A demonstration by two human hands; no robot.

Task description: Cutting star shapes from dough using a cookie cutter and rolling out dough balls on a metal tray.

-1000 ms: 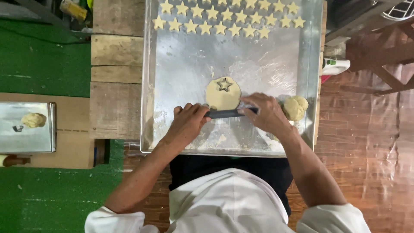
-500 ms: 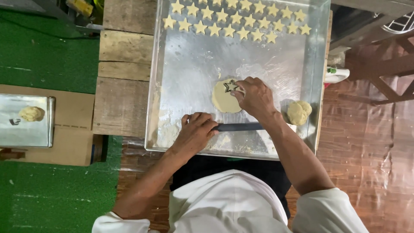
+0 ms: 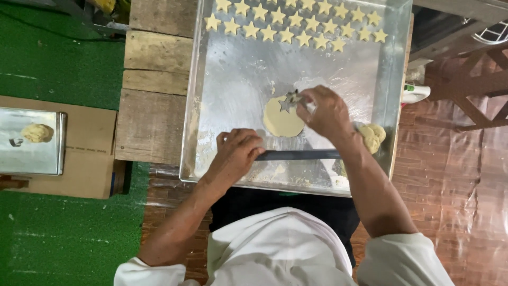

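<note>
My right hand (image 3: 328,112) has left the rod (image 3: 299,154) and now pinches the star cutter (image 3: 290,100) at the dough disc's (image 3: 282,119) twelve o'clock edge, while my left hand (image 3: 238,151) grips the rod at six.

Pale yellow dough round (image 3: 282,121) under the right hand (image 3: 328,112) fingertips, silvery star cutter (image 3: 290,100) between them, dark grey bar (image 3: 301,154) beside the left hand (image 3: 237,153) fingers, cream star rows (image 3: 296,24) beyond, dull silver tray (image 3: 233,85), green mat (image 3: 58,69), brown planks (image 3: 153,79).
</note>
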